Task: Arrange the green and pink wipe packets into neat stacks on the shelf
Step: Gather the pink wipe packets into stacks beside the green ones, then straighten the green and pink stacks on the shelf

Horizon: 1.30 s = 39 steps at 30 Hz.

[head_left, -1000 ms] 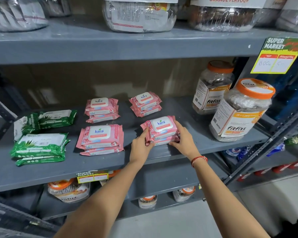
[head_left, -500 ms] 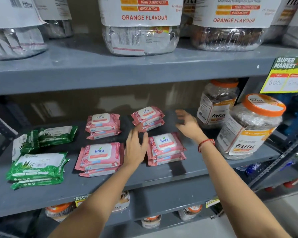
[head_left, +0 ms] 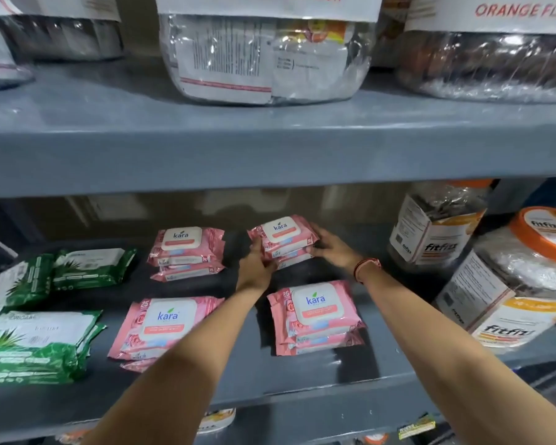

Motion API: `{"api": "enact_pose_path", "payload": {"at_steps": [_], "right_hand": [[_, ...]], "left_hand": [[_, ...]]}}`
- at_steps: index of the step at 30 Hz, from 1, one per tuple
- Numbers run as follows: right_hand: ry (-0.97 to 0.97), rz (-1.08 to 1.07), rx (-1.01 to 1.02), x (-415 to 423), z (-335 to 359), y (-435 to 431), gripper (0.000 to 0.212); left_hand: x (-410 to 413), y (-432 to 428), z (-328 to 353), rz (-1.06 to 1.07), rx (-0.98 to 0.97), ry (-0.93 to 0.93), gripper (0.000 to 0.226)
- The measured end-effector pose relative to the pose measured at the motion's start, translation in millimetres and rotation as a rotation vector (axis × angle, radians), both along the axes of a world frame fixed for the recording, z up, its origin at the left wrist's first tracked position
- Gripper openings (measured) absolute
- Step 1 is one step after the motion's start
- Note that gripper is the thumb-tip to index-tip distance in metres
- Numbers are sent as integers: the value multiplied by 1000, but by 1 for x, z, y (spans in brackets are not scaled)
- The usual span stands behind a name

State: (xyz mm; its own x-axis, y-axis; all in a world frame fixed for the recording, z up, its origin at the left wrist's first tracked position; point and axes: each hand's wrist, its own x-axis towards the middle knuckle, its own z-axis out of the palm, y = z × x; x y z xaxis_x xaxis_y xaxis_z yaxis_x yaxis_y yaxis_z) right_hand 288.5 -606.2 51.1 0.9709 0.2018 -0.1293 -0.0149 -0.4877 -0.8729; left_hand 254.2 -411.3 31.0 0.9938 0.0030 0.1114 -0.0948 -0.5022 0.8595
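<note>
your left hand [head_left: 256, 268] and right hand [head_left: 329, 248] are both on the back-right pink stack [head_left: 283, 240], at about 12 o'clock on the grey shelf [head_left: 318, 377]. left fingers press its left side, right fingers press its right side, so the stack is squeezed between the two hands. whether it's lifted off the shelf or resting on it, can't tell. a red band [head_left: 366, 266] sits on your right wrist.

other pink stacks: back-left pink stack [head_left: 187, 252] at 11 o'clock, front-left pink stack [head_left: 166, 329] at 8 o'clock with your left forearm over its lower right corner, front-right pink stack [head_left: 315, 316] at 5 o'clock between your forearms.

green packets: rear green stack [head_left: 68, 273] at 10 o'clock, skewed; front green stack [head_left: 36, 345] at 9 o'clock.

fitfizz jars [head_left: 511, 293] stand at 3 o'clock, apart from the packets.
</note>
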Motion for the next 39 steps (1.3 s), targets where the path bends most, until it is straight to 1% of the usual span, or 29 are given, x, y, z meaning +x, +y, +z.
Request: {"api": "enact_pose_path", "payload": {"at_steps": [5,10,13,16,18,20,22,23,25,26,28,30,31,33,35,37,39], "right_hand": [[-26,10,30,-10,-3,0,73],[30,-31,69,-20,-5,-3,79],[62,-16,32,-23,-3,-5,82],[105,0,-25,-24,6,-7,79],[118,-67,-46,-24,14,-4,76],[93,-122,-77,-29,24,3,69],[-2,-156,-117,-39,36,15,52],[-63,-174,-148,-46,42,25,47],[-185,-188,-219,-64,52,53,45],[-218,-174,-214,-76,52,72,46],[-248,-115,-147,-101,49,105,50],[-265,22,-114,-129,37,135,63],[-261,104,-128,-141,29,147,72],[-228,205,-185,-158,11,165,88],[-208,193,-180,-167,-6,174,97],[-215,141,-155,-173,-15,182,98],[-247,98,-158,-177,-20,188,94]], "left_hand": [[5,-2,-6,7,46,1,63],[7,1,-8,-20,92,27,72],[6,4,-4,-74,116,51,76],[5,10,6,-154,157,126,79],[0,19,17,-143,148,127,72],[-9,32,30,-104,151,58,60],[-18,43,43,-114,161,-11,51],[-24,52,50,-109,179,-30,50],[-39,75,60,-54,203,-78,48],[-50,91,62,-19,193,-117,44],[-73,122,62,59,199,-256,37],[-103,154,51,117,204,-380,34],[-118,168,42,127,186,-397,34],[-144,191,20,147,140,-326,42],[-160,205,-2,159,125,-213,56],[-168,212,-17,139,121,-138,64],[-172,212,-24,96,68,-81,67]]}}
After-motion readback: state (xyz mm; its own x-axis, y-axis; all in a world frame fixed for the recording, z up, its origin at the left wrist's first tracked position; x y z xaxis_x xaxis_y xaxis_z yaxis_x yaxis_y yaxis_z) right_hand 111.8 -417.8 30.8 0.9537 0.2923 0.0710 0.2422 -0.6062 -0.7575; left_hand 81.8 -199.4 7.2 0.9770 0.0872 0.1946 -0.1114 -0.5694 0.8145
